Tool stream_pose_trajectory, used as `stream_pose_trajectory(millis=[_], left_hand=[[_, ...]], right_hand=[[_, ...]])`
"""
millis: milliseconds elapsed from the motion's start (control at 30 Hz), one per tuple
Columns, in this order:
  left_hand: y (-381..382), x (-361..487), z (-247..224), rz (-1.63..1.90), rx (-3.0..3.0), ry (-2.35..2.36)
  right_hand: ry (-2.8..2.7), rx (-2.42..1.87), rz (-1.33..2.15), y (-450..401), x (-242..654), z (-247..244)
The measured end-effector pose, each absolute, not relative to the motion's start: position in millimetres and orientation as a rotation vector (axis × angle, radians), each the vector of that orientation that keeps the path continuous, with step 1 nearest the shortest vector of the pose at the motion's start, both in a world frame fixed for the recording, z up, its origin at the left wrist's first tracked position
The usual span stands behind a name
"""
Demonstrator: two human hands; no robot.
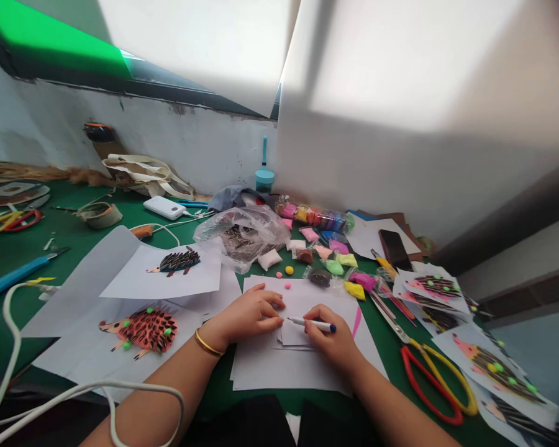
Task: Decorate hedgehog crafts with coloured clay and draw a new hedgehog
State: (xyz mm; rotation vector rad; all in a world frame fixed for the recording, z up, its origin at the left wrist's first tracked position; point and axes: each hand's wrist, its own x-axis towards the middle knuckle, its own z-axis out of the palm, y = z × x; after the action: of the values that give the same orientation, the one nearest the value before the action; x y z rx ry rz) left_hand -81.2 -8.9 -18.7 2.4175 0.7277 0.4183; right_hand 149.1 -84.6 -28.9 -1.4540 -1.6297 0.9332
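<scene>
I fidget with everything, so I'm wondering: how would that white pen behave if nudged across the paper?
The pen would probably roll, since its barrel looks round. It looks straight, so likely stiff; its slimness suggests little weight.

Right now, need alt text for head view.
A person's right hand holds a white pen over white paper on a green table, the left hand resting on the paper. Hedgehog pictures lie on both sides, red-and-yellow scissors at right, small colorful packets beyond.

On the paper stack [256,366], the left hand [256,313] rests and the right hand [331,341] grips a marker [325,326]. Right of the stack lie scissors [403,336]; left, a hedgehog picture [148,331]; behind, coloured packets [346,259].
</scene>
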Motion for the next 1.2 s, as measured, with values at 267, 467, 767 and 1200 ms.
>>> stream_pose_trajectory(millis=[267, 467, 767, 1200], left_hand=[[-6.6, -81.5, -22.0, 0.437, 2.388, 0.729], [-6.6, -82.1, -20.8, 0.429, 2.377, 0.731], [-6.4, -81.3, -21.0, 0.438, 2.382, 0.73], [-5.9, -82.2, -22.1, 0.443, 2.372, 0.727]], right_hand=[[-1.672, -1.437, 0.925, -82.6, 146.0, -32.1], [-1.686, -1.435, 0.932, -82.1, 145.2, -31.2], [-1.703, -1.425, 0.932, -82.5, 145.6, -32.3], [-1.712, -1.42, 0.932, -82.7, 146.3, -34.4]])
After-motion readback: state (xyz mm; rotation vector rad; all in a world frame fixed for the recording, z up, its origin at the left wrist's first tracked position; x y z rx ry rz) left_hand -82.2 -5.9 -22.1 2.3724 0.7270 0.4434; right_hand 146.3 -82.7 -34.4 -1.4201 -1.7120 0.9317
